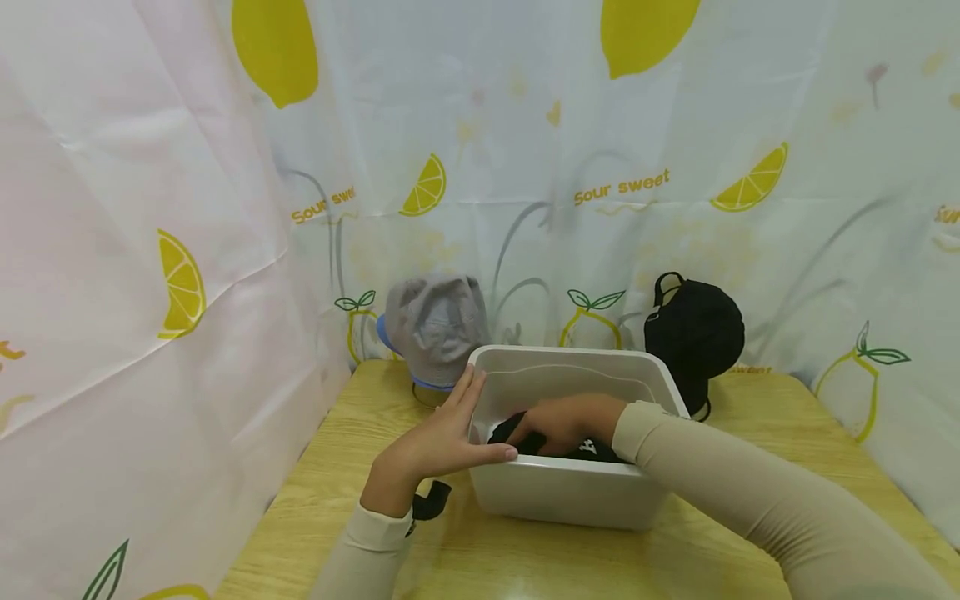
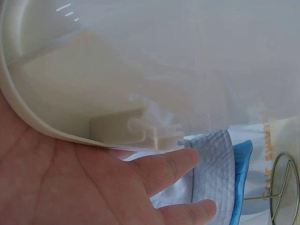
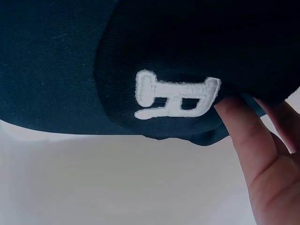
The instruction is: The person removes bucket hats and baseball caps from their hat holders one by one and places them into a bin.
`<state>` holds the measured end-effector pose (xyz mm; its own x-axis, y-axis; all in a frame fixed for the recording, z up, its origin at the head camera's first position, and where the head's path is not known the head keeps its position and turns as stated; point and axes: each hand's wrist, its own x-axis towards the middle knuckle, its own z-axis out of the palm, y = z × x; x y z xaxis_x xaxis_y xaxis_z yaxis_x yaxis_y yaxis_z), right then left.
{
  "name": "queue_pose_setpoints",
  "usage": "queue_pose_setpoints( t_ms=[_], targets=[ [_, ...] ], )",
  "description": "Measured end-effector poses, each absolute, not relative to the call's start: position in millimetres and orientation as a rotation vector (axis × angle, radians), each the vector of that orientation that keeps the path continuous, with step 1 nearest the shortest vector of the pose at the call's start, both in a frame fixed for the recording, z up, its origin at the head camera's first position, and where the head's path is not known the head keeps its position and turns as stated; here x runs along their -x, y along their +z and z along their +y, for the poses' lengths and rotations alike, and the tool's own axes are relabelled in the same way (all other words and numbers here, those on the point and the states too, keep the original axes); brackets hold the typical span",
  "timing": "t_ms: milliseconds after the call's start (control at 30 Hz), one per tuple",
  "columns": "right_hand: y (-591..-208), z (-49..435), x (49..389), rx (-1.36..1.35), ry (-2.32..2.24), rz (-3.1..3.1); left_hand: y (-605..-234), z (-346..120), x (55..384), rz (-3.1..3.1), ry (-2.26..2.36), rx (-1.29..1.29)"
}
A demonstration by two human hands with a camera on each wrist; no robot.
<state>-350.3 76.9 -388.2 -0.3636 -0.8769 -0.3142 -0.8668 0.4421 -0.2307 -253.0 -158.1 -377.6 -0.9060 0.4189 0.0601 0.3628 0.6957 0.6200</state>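
Observation:
A white plastic bin (image 1: 562, 496) stands on the table, with a black baseball cap (image 3: 56, 70) bearing a white embroidered letter inside it. My right hand (image 1: 566, 421) reaches down into the bin and pinches the cap, thumb (image 3: 246, 140) at the edge of the letter and other fingers behind the fabric. At the bin's near left corner, my left hand (image 1: 438, 442) rests against the rim. Its thumb lies along the front rim and its straight fingers extend along the left side. In the left wrist view the palm presses on the bin's edge.
Behind the bin at left, a grey cap with blue trim (image 1: 442, 329) sits on a wire stand (image 2: 281, 187). Another black cap (image 1: 693, 329) is raised at the back right. A lemon-print curtain (image 1: 510, 125) encloses the wooden table (image 1: 330, 467) at the back and sides.

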Motion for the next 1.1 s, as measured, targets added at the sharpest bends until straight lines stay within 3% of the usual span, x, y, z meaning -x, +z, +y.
queue_pose_setpoints(
  t_ms=[467,1100],
  targets=[
    [-391.9,79.0,353.8,1.455,-0.106,2.232,-377.7,-157.7,250.9,2.813,0.978,-0.647],
    [-357.2,89.3,348.4,1.402,-0.029,2.324,-379.2,-159.2,252.6,2.846,0.966,-0.626]
  ],
)
